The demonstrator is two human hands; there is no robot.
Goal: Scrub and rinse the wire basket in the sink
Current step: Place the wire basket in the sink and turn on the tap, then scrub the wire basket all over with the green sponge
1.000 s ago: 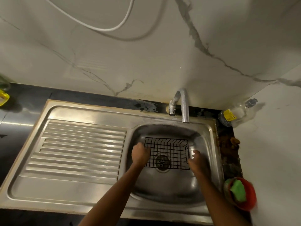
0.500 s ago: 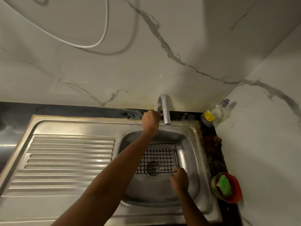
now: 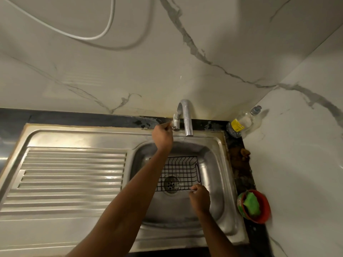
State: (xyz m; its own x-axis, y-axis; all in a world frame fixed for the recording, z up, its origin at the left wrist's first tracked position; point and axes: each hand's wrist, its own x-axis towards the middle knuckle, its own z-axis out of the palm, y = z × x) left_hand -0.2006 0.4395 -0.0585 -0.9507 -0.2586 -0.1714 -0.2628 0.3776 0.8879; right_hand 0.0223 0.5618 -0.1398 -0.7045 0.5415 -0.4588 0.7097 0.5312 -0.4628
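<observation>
A: Basket first. Where is it?

B: The black wire basket (image 3: 179, 172) sits down in the bowl of the steel sink (image 3: 217, 175), right over the drain (image 3: 171, 183).

A: What is the right hand doing?

B: The right hand (image 3: 199, 198) is at the near right corner of the basket. Its grip is closed on the wire rim there, fingers curled round it.

A: And the left hand?

B: The left hand (image 3: 162, 135) reaches across to the far side of the sink. Its grip is pinched on the little handle of the tap (image 3: 182, 117).

A: Is water coming out?

B: I see a small drop or thin trickle under the spout. I cannot tell more than that.

A: What else is there?

B: A ribbed draining board (image 3: 72, 175) is on the left. A clear bottle (image 3: 243, 122) with a yellow label leans in the far right corner of the dark surface (image 3: 241, 175). Nearer, on the right, a red bowl (image 3: 264, 207) holds a green sponge (image 3: 251, 204). A white cord (image 3: 89, 37) hangs in a loop on the marble wall (image 3: 111, 75).
</observation>
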